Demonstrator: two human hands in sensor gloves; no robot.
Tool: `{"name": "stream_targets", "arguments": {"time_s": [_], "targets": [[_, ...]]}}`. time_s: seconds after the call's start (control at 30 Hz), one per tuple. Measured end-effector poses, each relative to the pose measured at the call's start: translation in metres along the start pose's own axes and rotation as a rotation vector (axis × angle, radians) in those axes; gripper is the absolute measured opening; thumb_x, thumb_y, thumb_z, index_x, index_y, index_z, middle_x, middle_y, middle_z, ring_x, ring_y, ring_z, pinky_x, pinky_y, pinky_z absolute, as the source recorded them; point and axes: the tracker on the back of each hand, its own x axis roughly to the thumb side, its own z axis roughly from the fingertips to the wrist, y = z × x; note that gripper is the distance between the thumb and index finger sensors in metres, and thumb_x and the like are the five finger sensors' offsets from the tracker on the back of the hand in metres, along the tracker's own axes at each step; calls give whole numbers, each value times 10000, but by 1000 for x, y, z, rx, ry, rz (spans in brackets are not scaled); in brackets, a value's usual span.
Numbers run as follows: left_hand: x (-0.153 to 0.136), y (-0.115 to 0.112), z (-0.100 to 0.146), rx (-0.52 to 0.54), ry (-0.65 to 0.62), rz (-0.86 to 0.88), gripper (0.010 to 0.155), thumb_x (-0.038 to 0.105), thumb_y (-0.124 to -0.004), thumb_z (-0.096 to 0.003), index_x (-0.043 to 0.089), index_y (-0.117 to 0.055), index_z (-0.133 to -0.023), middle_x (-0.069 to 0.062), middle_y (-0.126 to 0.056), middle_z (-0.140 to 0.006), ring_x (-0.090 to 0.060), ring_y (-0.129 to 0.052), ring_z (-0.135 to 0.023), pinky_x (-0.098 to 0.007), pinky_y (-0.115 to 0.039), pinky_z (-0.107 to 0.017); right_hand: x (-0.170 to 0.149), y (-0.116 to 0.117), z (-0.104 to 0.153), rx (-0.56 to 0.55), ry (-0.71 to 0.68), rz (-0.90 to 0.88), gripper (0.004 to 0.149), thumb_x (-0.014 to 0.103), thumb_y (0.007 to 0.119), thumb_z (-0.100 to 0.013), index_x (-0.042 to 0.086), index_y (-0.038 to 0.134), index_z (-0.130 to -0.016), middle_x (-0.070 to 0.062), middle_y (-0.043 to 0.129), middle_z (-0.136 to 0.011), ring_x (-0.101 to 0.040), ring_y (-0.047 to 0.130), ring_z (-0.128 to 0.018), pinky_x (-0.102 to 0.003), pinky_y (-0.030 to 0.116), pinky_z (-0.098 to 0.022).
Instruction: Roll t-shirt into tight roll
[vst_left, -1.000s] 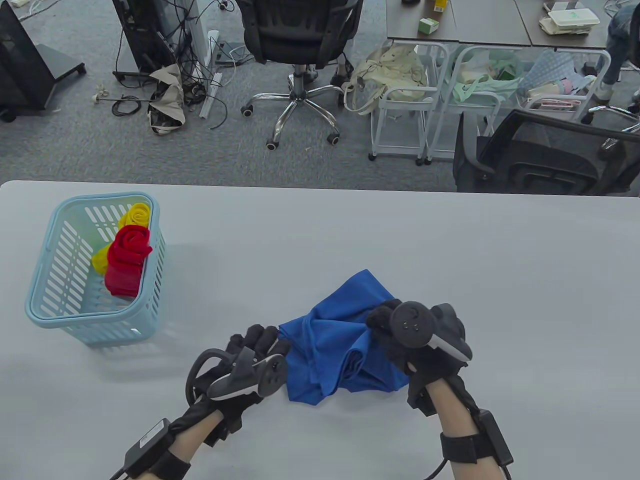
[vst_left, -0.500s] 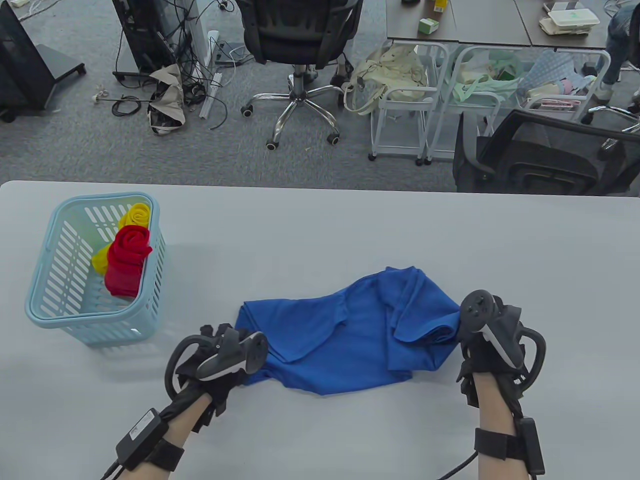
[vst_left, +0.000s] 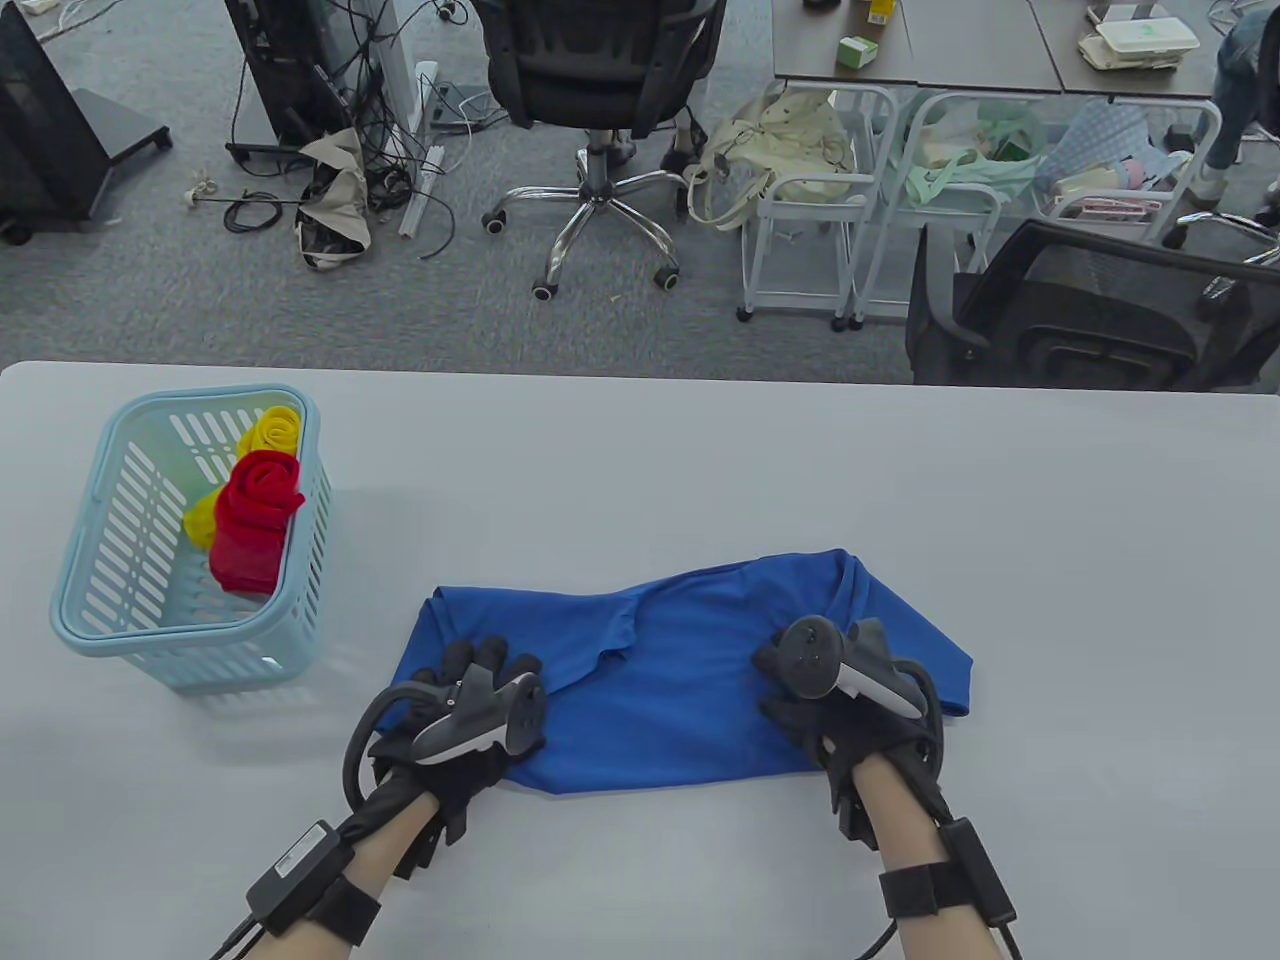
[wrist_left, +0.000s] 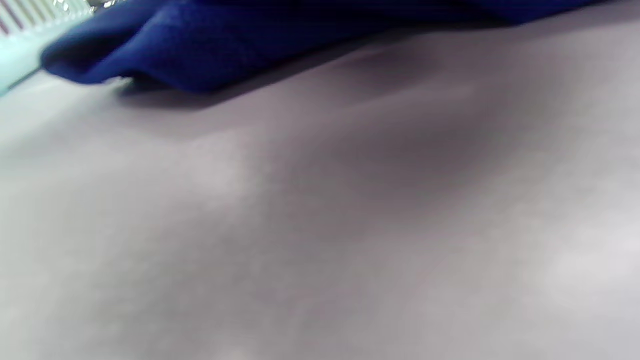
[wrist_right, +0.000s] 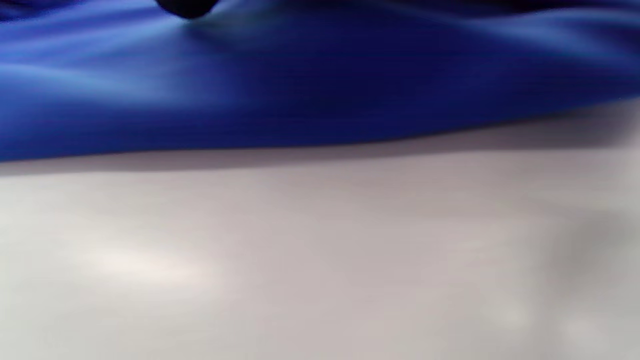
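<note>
A blue t-shirt (vst_left: 680, 680) lies spread out flat, wider than deep, near the table's front edge. My left hand (vst_left: 480, 670) rests on the shirt's left end with its fingers spread and straight. My right hand (vst_left: 785, 690) lies on the shirt's right half, its fingers mostly hidden under the tracker. The left wrist view shows a fold of the blue shirt (wrist_left: 225, 40) at the top, over the grey table. In the right wrist view the blue shirt (wrist_right: 300, 75) fills the upper part, with one dark fingertip (wrist_right: 185, 6) touching the cloth.
A light blue basket (vst_left: 90, 620) stands at the left of the table, holding a red roll (vst_left: 255, 500) and a yellow roll (vst_left: 270, 430). Bare grey table (vst_left: 900, 480) stretches behind and to the right of the shirt. Office chairs and carts stand beyond the far edge.
The bunched shirt was pulled apart sideways by both hands and now lies flat. Both hands let go of its ends and moved inward on top of it.
</note>
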Motion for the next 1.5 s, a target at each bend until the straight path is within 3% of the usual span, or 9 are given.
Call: {"name": "stream_targets", "arguments": {"time_s": [0.17, 0.4, 0.57, 0.77, 0.9, 1.07, 1.27, 1.4, 1.5], "targets": [[-19, 0, -7, -34, -35, 104, 766, 703, -390, -423, 453, -117, -1093, 34, -87, -1238, -348, -219, -1169, -583, -385, -834, -71, -3, 9, -29, 387, -22, 632, 453, 524, -613, 236, 309, -1166, 5, 193, -1218, -438, 67, -1113, -667, 203, -724], [-35, 9, -5, -18, -22, 128, 720, 637, -568, -458, 480, -281, -1100, 36, -235, -1257, -348, -308, -1173, -594, -428, -827, -73, -32, 30, -199, 603, 111, 629, 473, 559, -616, 188, 428, -1161, -101, 273, -1229, -490, 185, -1115, -668, 247, -722], [-43, 16, 3, 72, 96, 68, 661, 495, -653, -510, 449, -376, -1108, -40, -264, -1255, -369, -368, -1166, -592, -449, -822, -44, -34, 35, -214, 473, 80, 630, 461, 597, -605, 169, 468, -1148, -125, 329, -1218, -493, 261, -1111, -659, 311, -723], [-22, 18, 8, 93, 81, 61, 719, 652, -429, -468, 407, -360, -1140, -54, -360, -1269, -340, -542, -1144, -564, -531, -810, 8, -20, 20, -43, -68, -17, 528, 375, 710, -572, 270, 609, -1080, -30, 587, -1172, -380, 597, -1095, -611, 498, -723], [-24, 7, -2, 45, 123, -4, 749, 667, -465, -462, 404, -261, -1132, -34, -322, -1265, -309, -491, -1153, -550, -516, -816, -1, -18, 15, -89, 89, 133, 498, 349, 778, -558, 300, 663, -1039, -3, 634, -1143, -353, 690, -1043, -579, 545, -717], [-38, 7, -8, 53, 227, 27, 766, 661, -456, -457, 376, -268, -1143, -68, -293, -1265, -364, -447, -1160, -583, -479, -819, -29, -17, 19, 141, 198, 63, 821, 443, 891, -462, 274, 458, -1139, -61, 387, -1223, -438, 443, -1131, -640, 417, -736], [-39, 8, -7, 62, 247, 17, 747, 647, -462, -468, 378, -291, -1144, -63, -322, -1266, -353, -471, -1159, -577, -499, -816, -54, -16, 31, 182, 207, 29, 1068, 494, 995, -317, 216, 398, -1157, -151, 323, -1205, -492, 362, -1120, -673, 355, -716], [-35, 13, -3, 121, 252, -6, 742, 619, -545, -486, 371, -306, -1143, -67, -309, -1264, -351, -486, -1151, -564, -509, -816, -46, -23, 35, 89, 233, 26, 928, 451, 894, -449, 211, 345, -1159, -158, 268, -1214, -495, 337, -1119, -663, 344, -730], [-27, 21, 5, 194, 246, -56, 757, 636, -567, -476, 362, -341, -1145, -85, -374, -1257, -295, -632, -1082, -520, -600, -792, -25, -26, 33, -30, 60, 31, 687, 380, 834, -516, 278, 513, -1115, -120, 379, -1216, -443, 411, -1122, -628, 413, -743]]}}
